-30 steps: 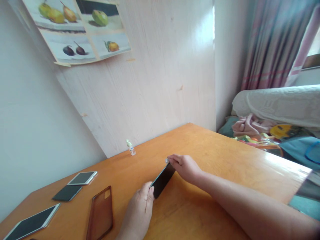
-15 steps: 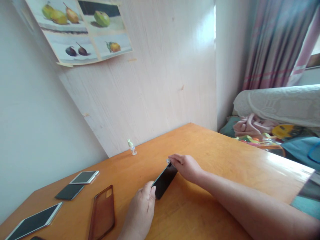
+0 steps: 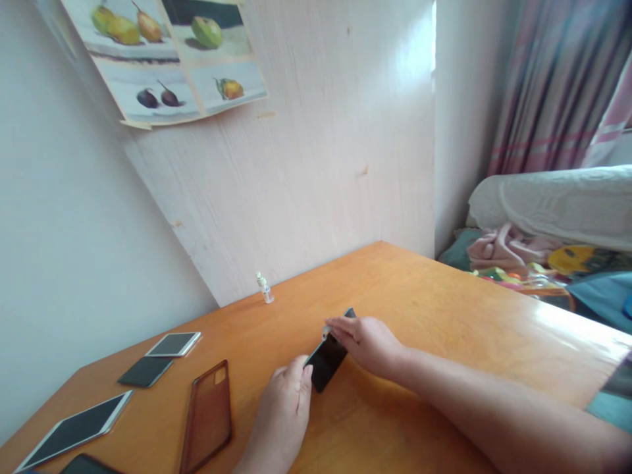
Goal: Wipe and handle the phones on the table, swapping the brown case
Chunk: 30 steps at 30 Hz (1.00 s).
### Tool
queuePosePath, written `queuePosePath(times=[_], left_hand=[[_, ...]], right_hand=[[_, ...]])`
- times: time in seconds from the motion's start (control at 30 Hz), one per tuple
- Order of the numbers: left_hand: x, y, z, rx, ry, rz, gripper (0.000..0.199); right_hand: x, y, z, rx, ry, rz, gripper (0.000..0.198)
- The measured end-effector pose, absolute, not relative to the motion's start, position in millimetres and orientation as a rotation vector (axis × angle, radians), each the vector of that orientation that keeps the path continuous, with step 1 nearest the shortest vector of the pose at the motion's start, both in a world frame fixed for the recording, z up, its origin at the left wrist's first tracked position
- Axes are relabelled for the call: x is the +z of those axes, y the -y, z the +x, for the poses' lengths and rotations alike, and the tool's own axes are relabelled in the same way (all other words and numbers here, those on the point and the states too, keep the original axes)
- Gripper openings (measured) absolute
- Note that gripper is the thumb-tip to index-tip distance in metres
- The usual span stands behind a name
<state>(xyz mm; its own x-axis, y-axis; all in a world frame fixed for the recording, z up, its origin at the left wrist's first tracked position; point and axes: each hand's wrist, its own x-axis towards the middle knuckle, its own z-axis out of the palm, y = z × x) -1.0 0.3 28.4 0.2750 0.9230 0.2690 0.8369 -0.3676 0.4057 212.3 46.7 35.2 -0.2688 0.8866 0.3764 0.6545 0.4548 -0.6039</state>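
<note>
A black smartphone [image 3: 330, 365] is tilted just over the wooden table. My left hand [image 3: 286, 408] grips its near left edge, thumb on top. My right hand [image 3: 368, 339] lies across the upper part of the phone, its fingers closed on a small white wad, perhaps tissue or cloth [image 3: 326, 331], pressed against the screen. Left of my left hand lies a brown phone case [image 3: 210, 408] with a camera cutout. A small clear spray bottle [image 3: 265, 289] with a pale green top stands near the wall.
On the left of the table [image 3: 419, 296] lie a small white-framed device [image 3: 175, 344], a dark flat device [image 3: 145, 372], a larger white tablet [image 3: 76, 428] and a dark object [image 3: 89, 465] at the bottom edge. Behind is a pale wall panel; bedding [image 3: 513, 247] is piled at right.
My right hand has slid from the phone's far end down along its screen with the white wad, so the far corner now shows. My left hand keeps its grip. The view has shifted slightly.
</note>
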Motion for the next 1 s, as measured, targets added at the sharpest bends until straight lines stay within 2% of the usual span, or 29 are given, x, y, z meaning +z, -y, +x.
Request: queuePosePath(times=[0.13, 0.37, 0.6, 0.83, 1.0], left_hand=[[29, -1, -1, 0.686, -1.652, 2.361, 0.035], [26, -2, -2, 0.721, -1.652, 2.367, 0.036], [30, -2, -3, 0.748, -1.636, 2.272, 0.036], [25, -8, -6, 0.839, -1.511, 1.783, 0.039], [30, -5, -3, 0.880, -1.497, 1.552, 0.044]], right_hand=[[36, -58, 221, 0.380, 1.955, -1.412, 0.034], [34, -21, 193, 0.539, 2.225, -0.950, 0.041], [34, -67, 228, 0.371, 1.919, -1.445, 0.032], [32, -84, 235, 0.432, 1.749, -1.322, 0.026], [24, -86, 230, 0.639, 1.723, -1.429, 0.024]])
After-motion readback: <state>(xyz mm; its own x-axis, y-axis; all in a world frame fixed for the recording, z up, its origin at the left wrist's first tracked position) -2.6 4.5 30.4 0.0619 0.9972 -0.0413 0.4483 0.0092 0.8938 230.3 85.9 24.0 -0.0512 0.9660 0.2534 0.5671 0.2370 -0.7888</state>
